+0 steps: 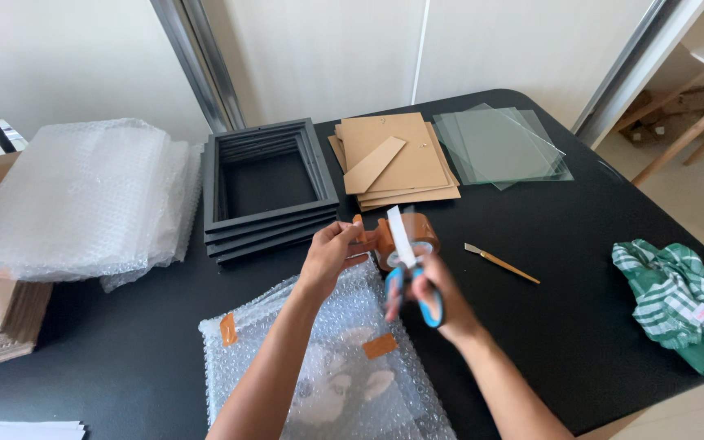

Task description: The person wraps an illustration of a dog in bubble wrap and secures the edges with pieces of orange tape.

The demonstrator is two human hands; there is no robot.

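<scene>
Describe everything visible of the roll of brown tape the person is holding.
The roll of brown tape is a thick brown ring with a pale core, held on edge above the bubble-wrapped parcel. The left hand pulls a short strip out to its left side. A pale strip crosses its front, and the blue-handled scissors in the right hand sit just below it. Its lower part is hidden.

Clear bubble wrap [327,383] — glossy brown tape [405,240], matt black table [580,236].
</scene>
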